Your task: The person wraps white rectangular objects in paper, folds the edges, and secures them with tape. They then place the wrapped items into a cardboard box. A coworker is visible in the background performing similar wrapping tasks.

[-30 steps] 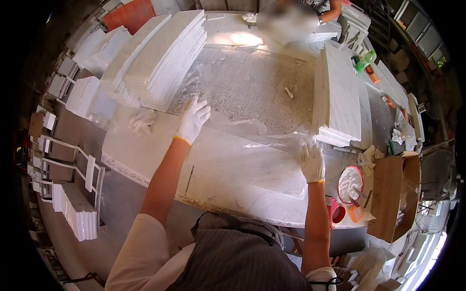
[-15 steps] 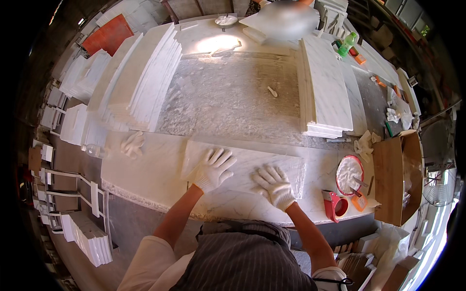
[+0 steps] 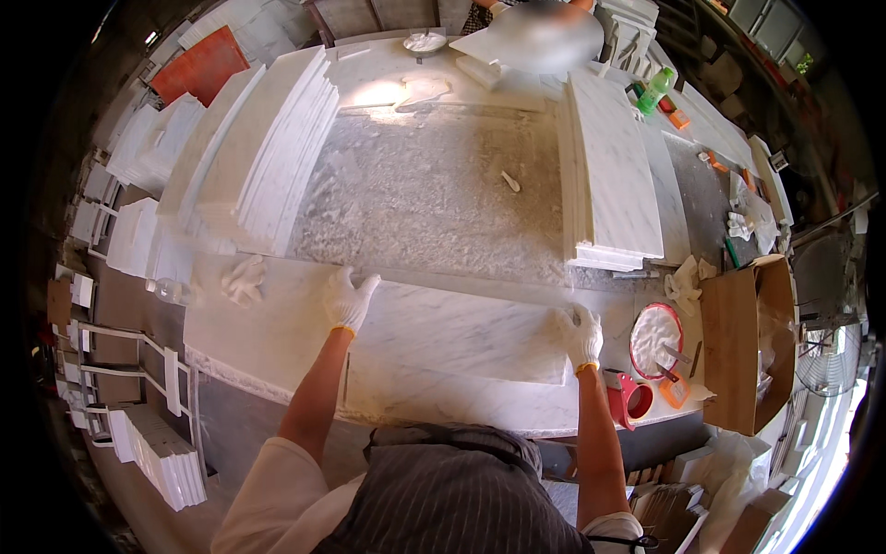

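A long white marble slab with grey veins lies slightly slanted across the worktable in front of me. My left hand, in a white knitted glove, grips its left end, the fingers over the far corner. At the opposite end, my right hand, gloved alike, has its fingers curled around the slab's edge. The fingers' undersides are hidden. A crumpled white glove rests left of my left hand. Right of my right hand are a red-rimmed bowl of white paste and a red tape dispenser.
Stacks of marble slabs stand at the left and right beyond the table. A cardboard box sits at the right edge. A clear bottle lies at the left. Across the work area, another person's hands hold a white slab.
My hands, flat on the slab's top before, have moved apart to its two ends and now grip them. The clear film seen over the slab's right end no longer shows.
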Demonstrator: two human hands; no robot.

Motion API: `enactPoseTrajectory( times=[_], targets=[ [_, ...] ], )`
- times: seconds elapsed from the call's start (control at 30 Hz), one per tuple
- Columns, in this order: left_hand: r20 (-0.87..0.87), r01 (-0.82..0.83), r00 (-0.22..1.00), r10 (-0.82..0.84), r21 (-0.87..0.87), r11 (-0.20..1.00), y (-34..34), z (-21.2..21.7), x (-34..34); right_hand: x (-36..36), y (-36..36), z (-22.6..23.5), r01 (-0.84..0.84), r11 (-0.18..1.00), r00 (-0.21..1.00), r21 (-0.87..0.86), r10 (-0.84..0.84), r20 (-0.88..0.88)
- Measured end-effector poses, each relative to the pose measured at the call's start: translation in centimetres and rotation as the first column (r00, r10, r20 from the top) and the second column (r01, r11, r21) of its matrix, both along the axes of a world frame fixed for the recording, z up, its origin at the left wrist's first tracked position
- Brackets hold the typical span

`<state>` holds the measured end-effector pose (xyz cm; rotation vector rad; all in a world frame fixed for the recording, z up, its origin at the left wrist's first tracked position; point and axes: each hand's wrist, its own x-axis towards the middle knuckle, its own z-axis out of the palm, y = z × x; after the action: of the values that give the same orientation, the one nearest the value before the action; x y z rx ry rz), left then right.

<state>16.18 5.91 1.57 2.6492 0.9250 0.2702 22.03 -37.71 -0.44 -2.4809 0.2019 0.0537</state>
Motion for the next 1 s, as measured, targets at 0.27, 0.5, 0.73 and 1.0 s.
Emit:
enactPoseTrajectory(
  times=[0.27, 0.5, 0.73, 1.0],
  targets=[
    [0.179, 0.157, 0.981, -0.075, -0.504, 0.849, 4.4, -1.8, 1.3, 2.7, -1.2, -4.3, -0.013, 0.961, 0.997, 0.276, 0.034, -0.071],
    [0.156, 0.128, 0.986, -0.061, -0.461, 0.878, 4.4, -0.4, 1.1, 2.8, -1.0, -2.8, -0.091, 0.977, 0.994, 0.194, 0.100, -0.035],
    [0.164, 0.142, 0.984, -0.065, -0.524, 0.840, 5.9, -1.7, 0.9, 2.8, -0.2, -0.8, -0.073, 0.968, 0.994, 0.239, 0.090, -0.061],
    [0.080, 0.123, 0.992, -0.096, -0.489, 0.864, 6.7, -1.5, 2.6, 3.2, -0.8, -2.6, 0.042, 0.967, 0.993, 0.252, -0.013, -0.117]
  ],
)
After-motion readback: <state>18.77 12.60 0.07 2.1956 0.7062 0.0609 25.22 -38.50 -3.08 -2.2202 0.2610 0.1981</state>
